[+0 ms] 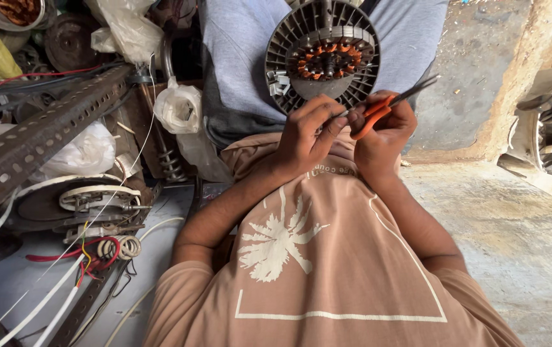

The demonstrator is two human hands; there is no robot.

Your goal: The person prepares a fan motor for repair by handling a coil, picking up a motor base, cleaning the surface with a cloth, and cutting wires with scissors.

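Your right hand (pixel 385 132) clenches the orange-handled scissors (pixel 378 110), blades running up-right away from your fingers, while your left hand (pixel 305 135) pinches beside them, just below the round motor stator (pixel 323 54).

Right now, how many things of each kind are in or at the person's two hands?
Hands: 2, left hand and right hand
Orange-handled scissors: 1, in the right hand
Round grey motor housing with copper windings: 1, at the fingertips
Total: 4
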